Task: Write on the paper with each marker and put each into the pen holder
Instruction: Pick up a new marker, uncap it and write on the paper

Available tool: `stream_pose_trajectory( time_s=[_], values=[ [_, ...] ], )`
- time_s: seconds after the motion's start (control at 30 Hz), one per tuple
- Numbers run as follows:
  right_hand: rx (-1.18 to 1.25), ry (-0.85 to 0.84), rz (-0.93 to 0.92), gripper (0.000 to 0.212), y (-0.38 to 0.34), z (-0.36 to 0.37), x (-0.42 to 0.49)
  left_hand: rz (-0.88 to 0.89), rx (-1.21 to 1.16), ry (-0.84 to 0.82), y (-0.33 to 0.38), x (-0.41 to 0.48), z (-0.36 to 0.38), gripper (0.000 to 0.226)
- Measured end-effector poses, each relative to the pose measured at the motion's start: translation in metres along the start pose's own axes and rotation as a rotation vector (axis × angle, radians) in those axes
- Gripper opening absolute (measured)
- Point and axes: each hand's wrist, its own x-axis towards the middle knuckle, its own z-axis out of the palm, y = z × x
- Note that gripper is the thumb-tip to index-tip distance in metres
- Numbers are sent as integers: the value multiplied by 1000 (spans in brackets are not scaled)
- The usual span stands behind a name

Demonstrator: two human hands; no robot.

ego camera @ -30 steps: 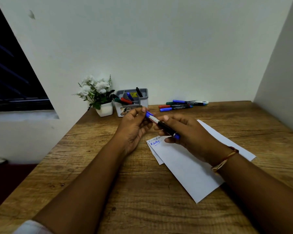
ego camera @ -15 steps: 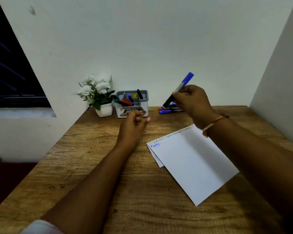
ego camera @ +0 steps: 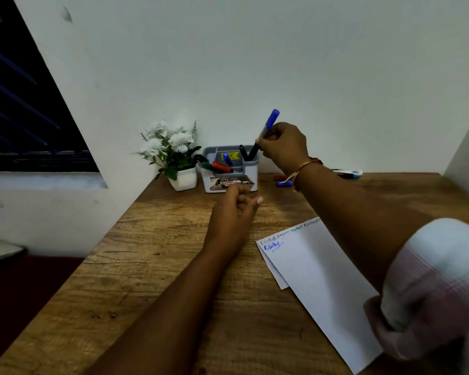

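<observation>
My right hand (ego camera: pixel 283 146) grips a blue-capped marker (ego camera: pixel 266 131) above the right rear slot of the grey pen holder (ego camera: pixel 251 171); its dark lower end dips into that slot beside a black marker (ego camera: pixel 243 152). The holder also has a blue marker (ego camera: pixel 226 158), a red one (ego camera: pixel 221 167) and a green one (ego camera: pixel 207 165). My left hand (ego camera: pixel 234 205) rests on the desk in front of the holder, fingers curled, holding nothing. White paper (ego camera: pixel 317 280) with a few written lines lies at the right. More markers (ego camera: pixel 283 183) lie behind my right wrist.
A white pot of white flowers (ego camera: pixel 173 155) stands left of the holder against the wall. The wooden desk (ego camera: pixel 152 293) ends at a left edge with a drop to the floor. A wall closes in at the right.
My right hand carried the blue marker from over the paper up and left to the holder and lowered its end into the slot. My left hand let go and stayed on the desk.
</observation>
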Motion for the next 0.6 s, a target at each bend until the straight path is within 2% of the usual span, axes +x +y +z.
stream_pose_trajectory(
  time_s=[0.13, 0.27, 0.4, 0.6],
  values=[
    [-113, -49, -3, 24, 9, 11, -1, 13, 14, -15, -1, -1, 0, 29],
    [-94, -97, 22, 35, 11, 6, -6, 18, 23, -27, -2, -1, 0, 32],
    [-96, -131, -2, 32, 13, -21, -13, 12, 11, -42, -1, -1, -1, 31],
    [-624, -297, -64, 29, 45, -72, -33, 11, 18, -94, 1, -2, 1, 20]
  ],
)
